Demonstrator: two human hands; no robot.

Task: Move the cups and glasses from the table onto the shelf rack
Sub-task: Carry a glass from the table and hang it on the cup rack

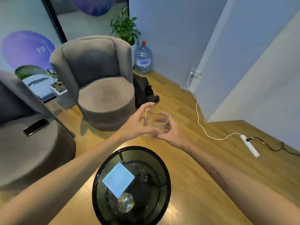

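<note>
Glass (155, 122), clear and tilted with its mouth turned up and away, sits between both hands out in front of the person, held in the air above the wooden floor (203, 168) and beyond the far edge of the round black counter (97, 179). Left hand (138, 124) wraps it from the left, thumb at the lower side and fingers (146, 106) curled over the far rim, closed on it. Right hand (172, 132) meets it from the right, its fingers showing through the clear wall and its thumb near the base, also clasped around it; the two hands touch at the glass's lower edge. Below and nearer than both hands, a second glass (125, 202) stands upright on the counter's dark glossy top, just beside a pale square reflection (118, 179). Left of the left hand is a grey round armchair (100, 83), and further left another grey seat carries a dark phone (36, 127). Past the hands, a dark bag (144, 91) lies on the floor, with a large water bottle (143, 60) and a potted plant (125, 28) by the wall. Right of the right hand, a white cable (198, 117) runs across the floor to a power strip (250, 147).
</note>
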